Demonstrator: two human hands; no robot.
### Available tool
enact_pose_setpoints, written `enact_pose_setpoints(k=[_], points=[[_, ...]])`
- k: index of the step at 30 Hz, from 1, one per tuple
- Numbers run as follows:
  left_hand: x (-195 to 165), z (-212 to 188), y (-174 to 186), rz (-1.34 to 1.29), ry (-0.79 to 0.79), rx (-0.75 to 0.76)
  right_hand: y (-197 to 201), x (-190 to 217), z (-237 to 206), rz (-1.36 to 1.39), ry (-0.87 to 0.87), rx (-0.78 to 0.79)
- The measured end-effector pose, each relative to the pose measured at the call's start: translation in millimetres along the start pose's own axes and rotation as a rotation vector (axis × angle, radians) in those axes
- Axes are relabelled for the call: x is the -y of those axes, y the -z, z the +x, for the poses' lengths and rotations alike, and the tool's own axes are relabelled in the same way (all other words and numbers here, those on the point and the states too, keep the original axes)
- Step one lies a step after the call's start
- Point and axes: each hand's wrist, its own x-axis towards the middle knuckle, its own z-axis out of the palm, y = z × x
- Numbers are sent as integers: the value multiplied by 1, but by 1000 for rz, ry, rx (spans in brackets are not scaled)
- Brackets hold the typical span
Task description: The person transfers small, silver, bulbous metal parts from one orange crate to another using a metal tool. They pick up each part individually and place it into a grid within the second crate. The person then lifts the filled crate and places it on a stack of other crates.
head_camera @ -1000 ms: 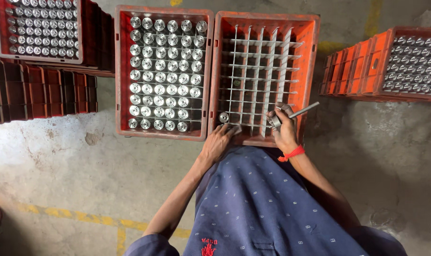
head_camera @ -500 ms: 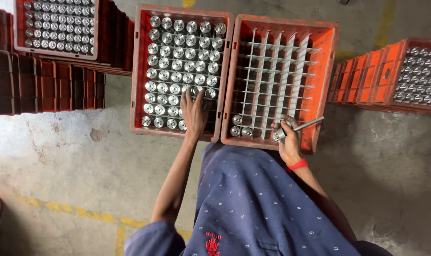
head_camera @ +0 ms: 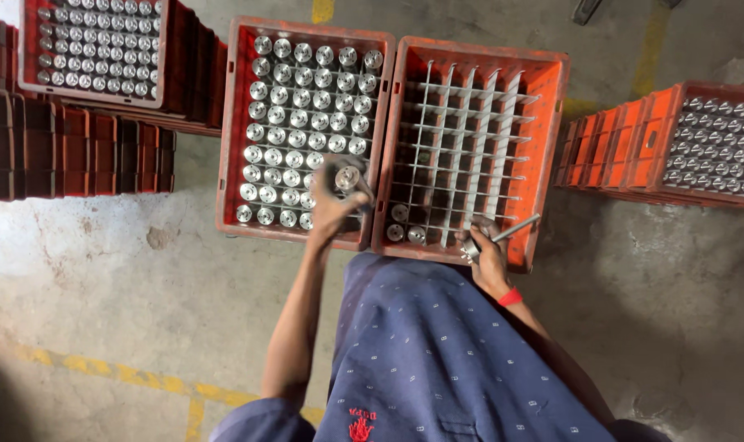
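1. Metal cylinder point(head_camera: 346, 176), shiny and round-topped, sits in the left hand point(head_camera: 332, 206), whose fingers close around it just above the near right corner of the full crate point(head_camera: 232, 123).
2. Right hand point(head_camera: 486, 250) rests at the near edge of the gridded crate point(head_camera: 552, 123), curled around a thin metal rod point(head_camera: 515, 228) that angles up to the right; a red band circles that wrist.
3. Full crate holds rows of matching metal parts, standing upright.
4. Gridded crate touches it on the right, its white dividers mostly bare, with a few parts point(head_camera: 407, 232) in the near row.
5. More orange crates of parts stand upper left point(head_camera: 93, 41) and far right point(head_camera: 707, 143) on the concrete floor point(head_camera: 101, 286).
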Motion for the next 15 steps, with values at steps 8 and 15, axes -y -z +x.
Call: enact_pose_setpoints(k=[8, 15], points=[[-13, -61, -117, 310, 351, 223, -65, 39, 3, 34, 54, 70], [-32, -73, -144, 430, 359, 431, -76, 37, -4, -51, 163, 136]])
